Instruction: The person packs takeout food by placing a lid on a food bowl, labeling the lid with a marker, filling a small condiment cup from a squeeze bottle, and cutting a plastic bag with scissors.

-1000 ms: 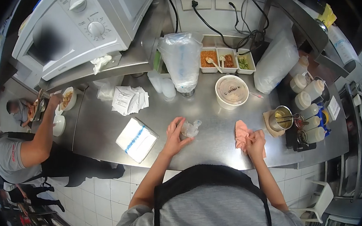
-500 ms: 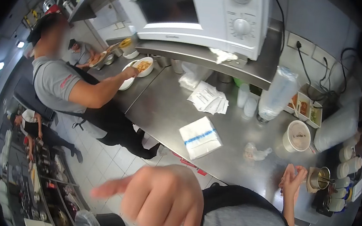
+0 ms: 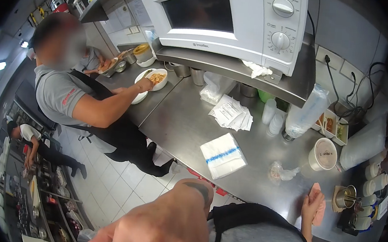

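My left hand is large and close to the camera at the bottom, cut off by the frame edge. One finger stretches out to the left, apart from the rest; nothing shows in it. On the right, my right hand is closed on a folded pink cloth at the steel counter. Just beyond the cloth stands a small metal pot with a utensil in it. A knotted clear plastic bag and a lidded white tub sit farther back.
A white microwave rests on a raised shelf. On the counter lie a blue-banded white packet, paper slips and wrapped cups. Squeeze bottles line the right edge. A co-worker handles a white bowl.
My left hand has moved down and nearer the camera. My right hand has turned and closed on the pink cloth. The view has shifted slightly, and the co-worker's head has turned.
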Tool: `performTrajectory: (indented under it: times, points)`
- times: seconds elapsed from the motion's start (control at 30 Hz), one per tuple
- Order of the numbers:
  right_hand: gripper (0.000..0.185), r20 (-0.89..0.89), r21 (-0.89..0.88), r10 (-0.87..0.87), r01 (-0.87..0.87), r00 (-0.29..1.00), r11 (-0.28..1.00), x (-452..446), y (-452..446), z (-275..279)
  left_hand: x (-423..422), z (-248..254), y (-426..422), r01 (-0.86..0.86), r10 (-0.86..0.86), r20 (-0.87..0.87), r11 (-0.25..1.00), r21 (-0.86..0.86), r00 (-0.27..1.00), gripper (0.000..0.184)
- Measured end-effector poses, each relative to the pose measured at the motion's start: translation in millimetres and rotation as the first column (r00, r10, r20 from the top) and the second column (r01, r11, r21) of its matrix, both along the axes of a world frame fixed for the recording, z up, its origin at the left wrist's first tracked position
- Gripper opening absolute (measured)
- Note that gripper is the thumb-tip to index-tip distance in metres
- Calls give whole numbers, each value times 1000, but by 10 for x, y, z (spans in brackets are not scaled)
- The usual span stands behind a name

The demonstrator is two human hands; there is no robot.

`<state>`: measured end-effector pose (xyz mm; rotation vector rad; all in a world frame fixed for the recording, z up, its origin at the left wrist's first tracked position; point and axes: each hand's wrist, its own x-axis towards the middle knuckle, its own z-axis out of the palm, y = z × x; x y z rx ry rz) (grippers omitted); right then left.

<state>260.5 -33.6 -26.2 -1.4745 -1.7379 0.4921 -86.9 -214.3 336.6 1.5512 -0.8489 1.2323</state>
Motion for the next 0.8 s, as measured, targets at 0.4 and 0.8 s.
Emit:
performTrajectory:
  times: [0.4,0.8]
  points:
    - [31,316,223,-78,6,946,975,-124,-184,-144,-244,-15,1,3,-2,-15,997,77,1000,46]
    - [26,389,296,-146,27,909,955,-220,-199,-115,-417,-211,108,-82,69,71,974,210,995,44]
